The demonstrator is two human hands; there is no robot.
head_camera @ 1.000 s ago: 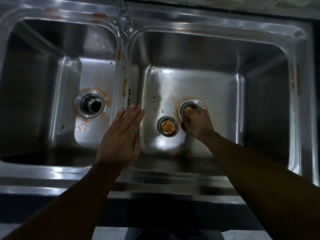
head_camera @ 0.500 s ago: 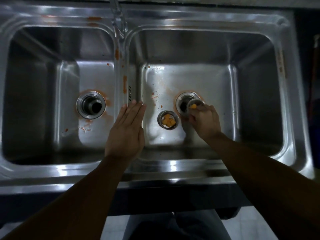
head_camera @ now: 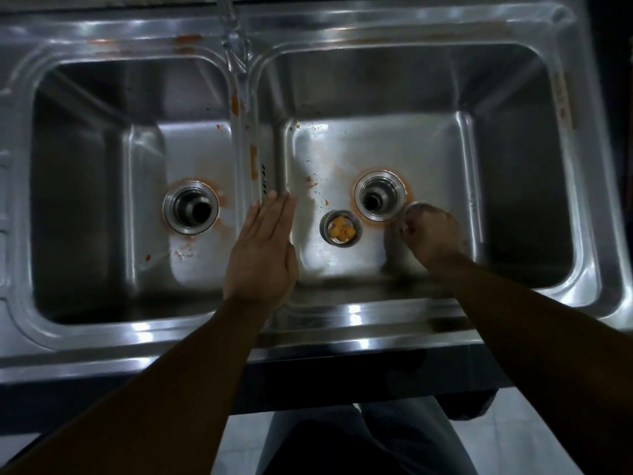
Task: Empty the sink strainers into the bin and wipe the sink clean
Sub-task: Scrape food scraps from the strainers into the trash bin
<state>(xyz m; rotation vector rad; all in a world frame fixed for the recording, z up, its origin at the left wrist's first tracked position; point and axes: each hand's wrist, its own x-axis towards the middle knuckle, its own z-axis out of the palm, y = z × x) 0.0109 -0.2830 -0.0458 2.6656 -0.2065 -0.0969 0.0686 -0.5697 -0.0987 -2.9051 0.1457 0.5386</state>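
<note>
A steel double sink fills the view, smeared with orange stains. One strainer holding yellow-orange food bits stands on the right basin's floor, left of the open right drain. My right hand grips a second strainer just right of that drain; most of it is hidden under my fingers. My left hand lies flat with straight fingers on the divider between the basins. The left drain is open, with no strainer in it.
A tap rises at the back over the divider. Orange residue rings both drains and streaks the divider and rim. Below the sink's front edge I see my legs and a pale tiled floor.
My right hand has lifted the second strainer out of the right drain and carried it a little to the right, leaving the drain open. My left hand has stayed on the divider.
</note>
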